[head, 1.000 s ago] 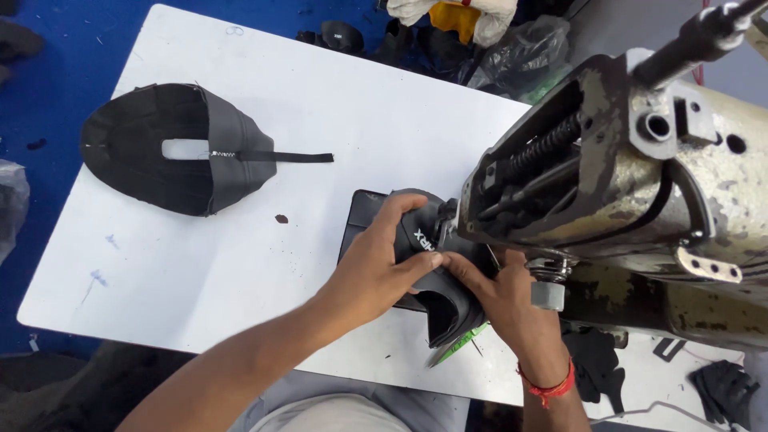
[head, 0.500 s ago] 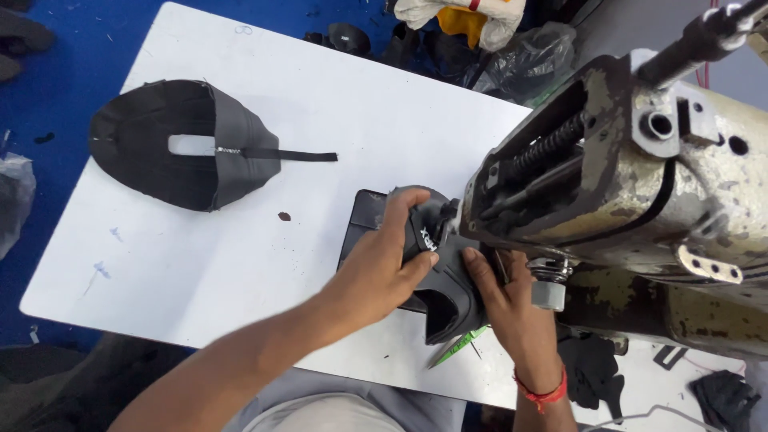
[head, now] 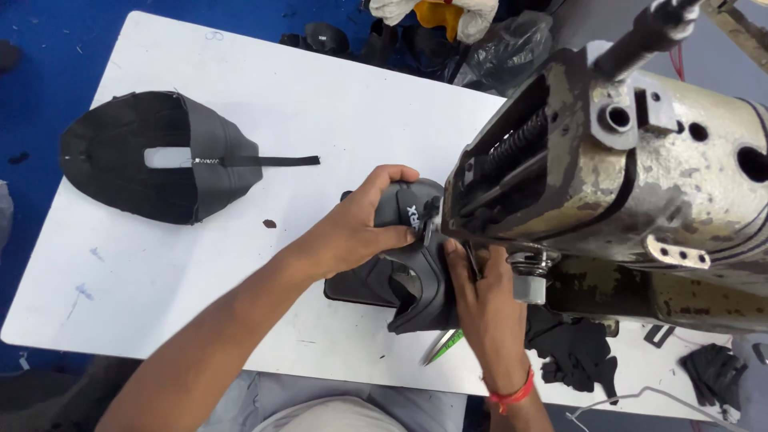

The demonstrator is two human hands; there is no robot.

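We clamp our left hand (head: 360, 232) over the dark shoe upper (head: 412, 272); our right hand (head: 484, 296) pinches its edge just beside, under the sewing machine (head: 608, 176); stitching seems underway; further off on the desk (head: 320, 96) lies another upper (head: 160, 156).

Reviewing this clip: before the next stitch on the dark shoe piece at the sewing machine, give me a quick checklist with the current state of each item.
1. Left hand has a firm grip on the shoe piece: ok, fingers wrap over its top.
2. Right hand steadies the piece beside the sewing machine: ok.
3. Right fingertips clear of the needle: cannot tell, they sit right under the machine head and the needle is hidden.
4. Piece lies flat under the presser foot: cannot tell, hidden by the head.
5. Green-handled scissors out of the way: ok, lying on the table near its front edge.
6. Spare black piece apart from the work: ok.
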